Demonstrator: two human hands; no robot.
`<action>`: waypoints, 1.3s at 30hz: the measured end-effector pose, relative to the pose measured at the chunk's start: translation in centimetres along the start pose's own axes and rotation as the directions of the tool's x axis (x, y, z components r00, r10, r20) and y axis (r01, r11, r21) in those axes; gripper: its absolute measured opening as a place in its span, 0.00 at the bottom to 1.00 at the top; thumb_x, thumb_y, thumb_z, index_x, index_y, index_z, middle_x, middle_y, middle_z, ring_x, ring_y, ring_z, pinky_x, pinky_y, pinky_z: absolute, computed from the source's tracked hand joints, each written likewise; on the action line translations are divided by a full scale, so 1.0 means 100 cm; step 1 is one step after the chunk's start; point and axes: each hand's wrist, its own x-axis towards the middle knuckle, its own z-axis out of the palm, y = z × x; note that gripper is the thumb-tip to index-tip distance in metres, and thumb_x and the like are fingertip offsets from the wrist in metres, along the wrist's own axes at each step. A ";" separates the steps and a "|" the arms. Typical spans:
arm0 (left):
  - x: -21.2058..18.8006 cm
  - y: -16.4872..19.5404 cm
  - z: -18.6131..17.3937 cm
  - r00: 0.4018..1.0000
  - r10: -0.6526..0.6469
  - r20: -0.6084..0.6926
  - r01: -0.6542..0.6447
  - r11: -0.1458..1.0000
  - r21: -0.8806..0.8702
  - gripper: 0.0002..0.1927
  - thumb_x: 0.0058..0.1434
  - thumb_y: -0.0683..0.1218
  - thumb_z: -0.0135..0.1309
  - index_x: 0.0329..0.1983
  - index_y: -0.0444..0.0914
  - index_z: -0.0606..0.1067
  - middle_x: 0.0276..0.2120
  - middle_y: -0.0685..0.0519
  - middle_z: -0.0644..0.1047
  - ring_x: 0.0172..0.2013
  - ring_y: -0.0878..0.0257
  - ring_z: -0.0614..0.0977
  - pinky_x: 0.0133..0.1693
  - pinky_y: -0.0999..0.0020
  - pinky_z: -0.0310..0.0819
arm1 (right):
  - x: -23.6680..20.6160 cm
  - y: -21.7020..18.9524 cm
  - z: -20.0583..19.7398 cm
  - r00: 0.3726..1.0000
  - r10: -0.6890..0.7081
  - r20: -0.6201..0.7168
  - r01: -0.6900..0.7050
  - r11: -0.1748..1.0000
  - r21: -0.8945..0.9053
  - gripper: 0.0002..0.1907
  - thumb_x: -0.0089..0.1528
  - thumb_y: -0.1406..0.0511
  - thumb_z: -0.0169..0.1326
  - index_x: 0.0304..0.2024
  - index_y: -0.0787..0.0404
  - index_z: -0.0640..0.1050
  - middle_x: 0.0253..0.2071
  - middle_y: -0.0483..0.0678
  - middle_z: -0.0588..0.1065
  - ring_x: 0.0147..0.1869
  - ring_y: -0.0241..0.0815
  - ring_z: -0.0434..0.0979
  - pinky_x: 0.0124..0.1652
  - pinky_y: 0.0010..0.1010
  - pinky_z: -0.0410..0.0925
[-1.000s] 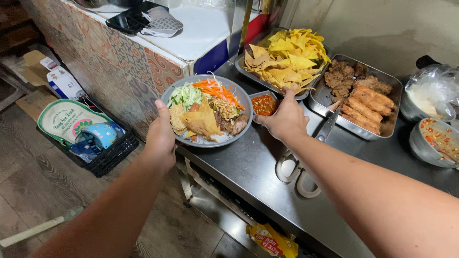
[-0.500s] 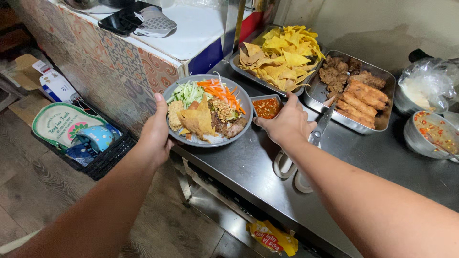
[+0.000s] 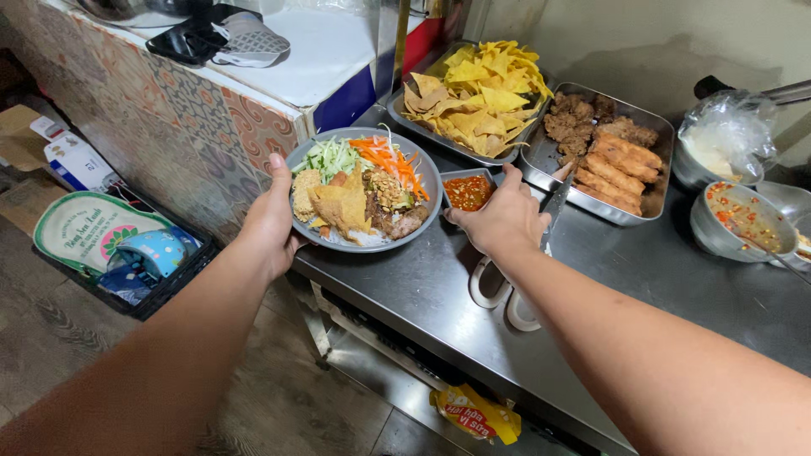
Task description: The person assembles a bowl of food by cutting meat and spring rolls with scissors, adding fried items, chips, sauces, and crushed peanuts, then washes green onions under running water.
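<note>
two metal trays [image 3: 541, 173] of fried food, one round bowl of noodle salad [image 3: 431, 181], one small square sauce dish [image 3: 467, 192], two metal bowls [image 3: 705, 232] at the right edge, one pair of scissors [image 3: 507, 287], two hands [image 3: 505, 221].

Right hand [image 3: 505, 221] covers the scissors' blades [image 3: 557, 201], seemingly; pot handle [image 3: 764, 89] cut off.

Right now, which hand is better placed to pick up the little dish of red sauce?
Probably the right hand: its fingers already touch the small sauce dish on the steel counter. The left hand is busy gripping the rim of the food bowl.
</note>
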 end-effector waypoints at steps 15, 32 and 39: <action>-0.042 0.037 -0.034 0.595 0.763 -0.254 -0.674 0.645 0.360 0.18 0.74 0.56 0.57 0.40 0.38 0.70 0.33 0.56 0.74 0.31 0.70 0.72 0.33 0.73 0.67 | -0.026 0.034 -0.056 0.945 -0.147 -0.290 0.191 0.973 0.129 0.45 0.49 0.49 0.72 0.62 0.58 0.70 0.58 0.55 0.73 0.59 0.53 0.71 0.53 0.52 0.63; -0.298 -0.053 0.254 0.469 0.497 0.730 -0.869 0.407 0.281 0.21 0.55 0.52 0.66 0.50 0.41 0.80 0.42 0.53 0.78 0.36 0.66 0.79 0.38 0.66 0.76 | -0.207 0.207 -0.216 0.979 -0.168 -0.119 0.206 0.781 0.590 0.29 0.61 0.64 0.62 0.65 0.61 0.72 0.62 0.52 0.76 0.68 0.42 0.74 0.61 0.35 0.67; -0.561 -0.224 0.350 0.218 -0.175 0.960 -0.480 0.837 0.261 0.22 0.65 0.59 0.49 0.44 0.39 0.82 0.33 0.57 0.81 0.34 0.69 0.78 0.39 0.69 0.71 | -0.496 0.382 -0.290 0.824 0.528 -0.205 0.020 0.335 0.942 0.18 0.66 0.66 0.47 0.57 0.64 0.75 0.48 0.53 0.81 0.42 0.42 0.84 0.40 0.32 0.77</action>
